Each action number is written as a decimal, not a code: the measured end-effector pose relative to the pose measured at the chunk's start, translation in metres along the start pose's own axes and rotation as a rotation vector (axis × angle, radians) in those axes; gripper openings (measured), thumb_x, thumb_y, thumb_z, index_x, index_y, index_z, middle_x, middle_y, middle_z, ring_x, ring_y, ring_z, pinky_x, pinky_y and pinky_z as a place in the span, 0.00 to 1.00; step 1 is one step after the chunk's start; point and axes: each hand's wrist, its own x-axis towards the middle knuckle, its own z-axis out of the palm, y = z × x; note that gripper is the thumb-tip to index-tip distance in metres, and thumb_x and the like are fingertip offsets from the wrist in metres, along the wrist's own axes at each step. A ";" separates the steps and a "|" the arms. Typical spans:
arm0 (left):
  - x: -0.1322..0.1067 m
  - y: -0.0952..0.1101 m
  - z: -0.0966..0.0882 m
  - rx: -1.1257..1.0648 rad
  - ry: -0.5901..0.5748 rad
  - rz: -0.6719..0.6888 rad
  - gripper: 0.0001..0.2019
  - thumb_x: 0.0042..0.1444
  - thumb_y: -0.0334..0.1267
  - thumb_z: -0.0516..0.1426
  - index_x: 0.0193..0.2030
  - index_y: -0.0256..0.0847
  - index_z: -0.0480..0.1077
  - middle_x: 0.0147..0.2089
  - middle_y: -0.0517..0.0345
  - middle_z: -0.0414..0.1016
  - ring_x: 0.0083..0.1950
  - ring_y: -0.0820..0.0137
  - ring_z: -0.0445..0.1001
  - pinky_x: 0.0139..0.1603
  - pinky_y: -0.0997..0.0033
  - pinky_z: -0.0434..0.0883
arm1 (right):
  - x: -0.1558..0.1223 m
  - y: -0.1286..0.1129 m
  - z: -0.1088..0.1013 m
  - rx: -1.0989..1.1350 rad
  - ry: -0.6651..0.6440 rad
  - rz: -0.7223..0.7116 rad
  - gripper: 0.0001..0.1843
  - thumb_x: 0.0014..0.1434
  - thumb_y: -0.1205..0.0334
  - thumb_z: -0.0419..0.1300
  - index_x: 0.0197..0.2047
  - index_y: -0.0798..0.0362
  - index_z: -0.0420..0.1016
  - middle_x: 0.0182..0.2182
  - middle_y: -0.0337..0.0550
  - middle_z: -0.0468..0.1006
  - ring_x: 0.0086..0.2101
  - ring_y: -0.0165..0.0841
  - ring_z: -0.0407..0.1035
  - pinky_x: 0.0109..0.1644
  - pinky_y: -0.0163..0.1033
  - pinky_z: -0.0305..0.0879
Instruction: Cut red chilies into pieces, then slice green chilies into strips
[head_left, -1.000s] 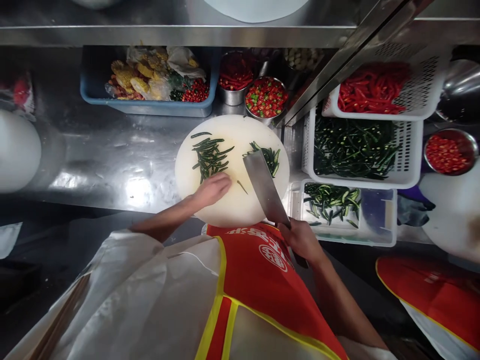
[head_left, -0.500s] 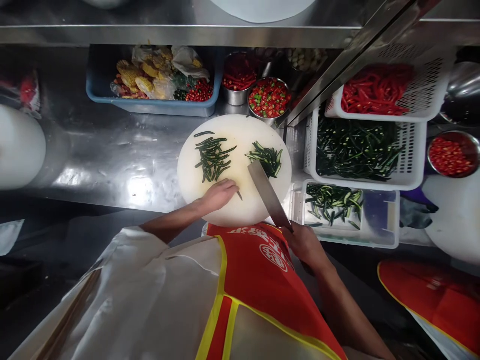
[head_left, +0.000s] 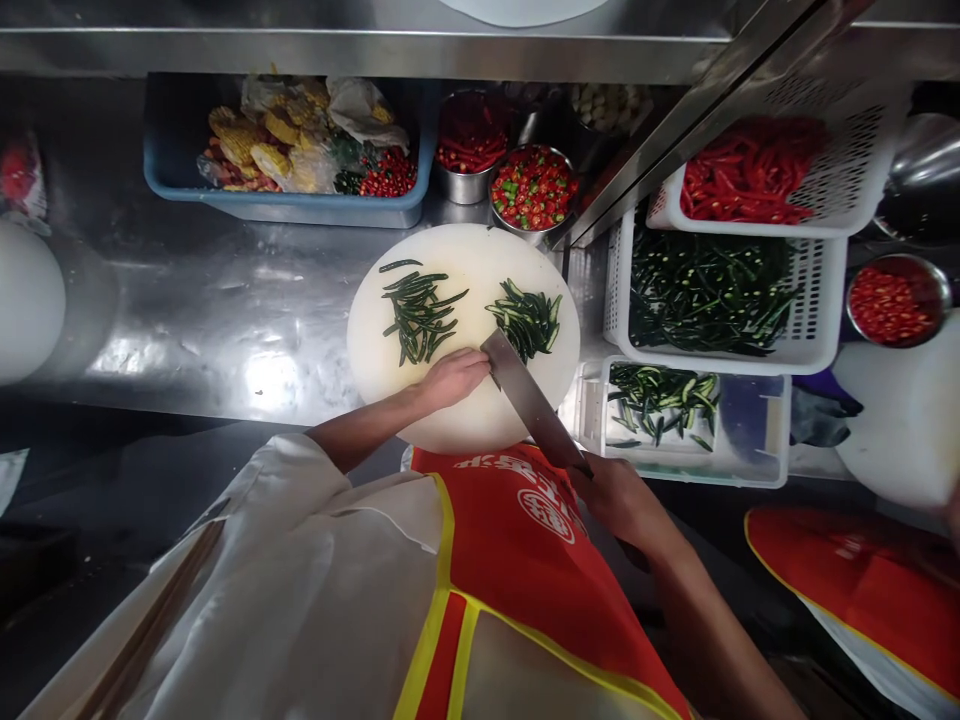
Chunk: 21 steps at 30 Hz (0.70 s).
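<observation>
Green chillies (head_left: 420, 318) are lying on our round white chopping board (head_left: 480, 252), which we are treating as the clock face: apparently uncut ones are bunching at nine to ten o'clock, with a stray chilli (head_left: 400, 265) at ten, while split pieces (head_left: 529, 322) are showing pale insides between two and three. We are probably spacing the groups apart so that cut and uncut are not mixing.

Our left hand (head_left: 454, 380) is reaching in from seven o'clock to near the centre, its fingers bending and drawing together. A dark sliver (head_left: 496, 384) is showing by the fingertips, so we are perhaps steadying one chilli, but the hand is hiding its grip and we cannot tell. At four o'clock, our right hand (head_left: 616, 500) is closing fully around the handle of a cleaver (head_left: 529, 395); its blade is slanting toward eleven, the tip sitting just beside the left fingertips, likely for close control.

Between three and four, a clear tray (head_left: 697, 472) is holding similar split pieces, presumably standing on our knife side for easy reach.
</observation>
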 end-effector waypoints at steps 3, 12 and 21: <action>0.001 -0.002 0.002 -0.039 -0.006 -0.008 0.15 0.69 0.36 0.46 0.42 0.39 0.73 0.46 0.49 0.76 0.48 0.67 0.73 0.53 0.64 0.72 | 0.004 0.000 -0.004 -0.027 -0.030 0.014 0.15 0.62 0.58 0.48 0.30 0.52 0.71 0.26 0.46 0.77 0.26 0.32 0.65 0.29 0.37 0.46; 0.001 -0.005 0.000 0.014 -0.018 0.030 0.15 0.68 0.34 0.45 0.44 0.38 0.74 0.48 0.49 0.77 0.49 0.67 0.74 0.53 0.63 0.74 | 0.054 -0.022 0.023 0.014 0.138 -0.011 0.17 0.62 0.58 0.48 0.33 0.55 0.75 0.28 0.50 0.79 0.29 0.34 0.69 0.31 0.36 0.49; -0.007 -0.006 0.001 -0.039 -0.002 0.011 0.13 0.68 0.34 0.48 0.43 0.39 0.73 0.47 0.50 0.76 0.50 0.67 0.73 0.53 0.65 0.72 | 0.015 -0.006 0.020 0.055 0.225 0.014 0.18 0.62 0.53 0.47 0.28 0.52 0.71 0.24 0.48 0.77 0.25 0.34 0.66 0.31 0.37 0.51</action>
